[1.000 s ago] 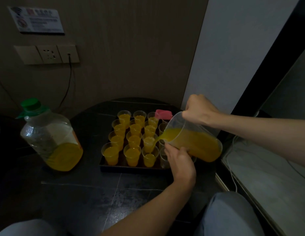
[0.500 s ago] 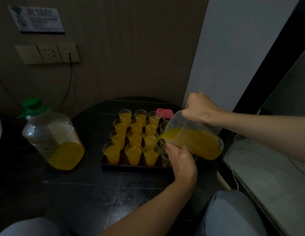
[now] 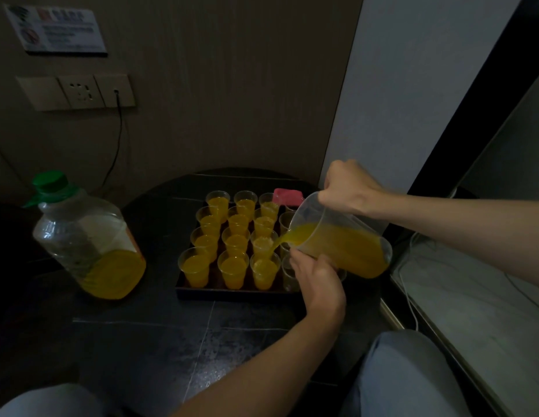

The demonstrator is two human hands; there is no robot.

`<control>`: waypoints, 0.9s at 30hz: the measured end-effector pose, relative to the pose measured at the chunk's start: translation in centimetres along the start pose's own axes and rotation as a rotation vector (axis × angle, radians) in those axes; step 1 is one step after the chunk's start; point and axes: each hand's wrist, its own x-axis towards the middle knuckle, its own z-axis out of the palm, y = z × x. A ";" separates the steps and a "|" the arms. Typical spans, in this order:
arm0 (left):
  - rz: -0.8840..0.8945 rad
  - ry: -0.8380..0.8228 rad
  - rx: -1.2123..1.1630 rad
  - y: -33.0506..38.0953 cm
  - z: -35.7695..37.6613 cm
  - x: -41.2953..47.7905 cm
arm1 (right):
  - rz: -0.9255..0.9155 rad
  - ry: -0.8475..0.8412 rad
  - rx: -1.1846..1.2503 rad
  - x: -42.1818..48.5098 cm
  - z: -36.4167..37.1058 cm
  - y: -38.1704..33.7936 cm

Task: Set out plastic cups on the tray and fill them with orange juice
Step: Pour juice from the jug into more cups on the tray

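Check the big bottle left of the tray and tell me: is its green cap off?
No, the green cap sits on the neck of the bottle, which stands on the table.

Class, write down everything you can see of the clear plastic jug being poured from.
The jug is clear, slightly frosted plastic with a spout, roughly half full of orange juice. It is tipped leftward, spout lowest, above the right side of the tray, and a thin stream runs from the spout into a cup in the third column. The right hand grips its raised rear, hiding any handle. The left hand rests against its underside near the spout, fingers hidden.
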 end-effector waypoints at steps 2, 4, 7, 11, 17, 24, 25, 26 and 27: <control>-0.001 -0.007 0.004 0.1 0.0 -0.1 | -0.003 0.011 -0.005 0.1 0.1 0.1; -0.001 -0.012 0.001 0.2 0.0 -0.3 | 0.006 0.016 -0.012 0.1 0.1 0.1; 0.015 -0.017 -0.001 0.4 -0.1 -0.5 | 0.015 0.032 -0.016 0.2 0.1 0.2; 0.045 -0.011 0.008 0.8 -0.3 -0.4 | 0.047 0.070 0.026 0.5 0.4 0.9; 0.105 -0.002 0.066 1.7 -0.5 -0.5 | 0.097 0.102 0.087 0.8 0.7 1.6; 0.176 -0.018 0.149 3.2 -0.3 0.6 | 0.167 0.197 0.152 1.0 -0.6 2.2; 0.188 -0.019 0.158 3.4 -0.1 1.0 | 0.173 0.207 0.172 1.2 -0.7 2.3; 0.196 -0.018 0.168 3.6 0.0 1.3 | 0.179 0.215 0.188 1.3 -0.9 2.4; 0.207 -0.020 0.178 3.7 0.1 1.7 | 0.185 0.223 0.204 1.5 -1.0 2.5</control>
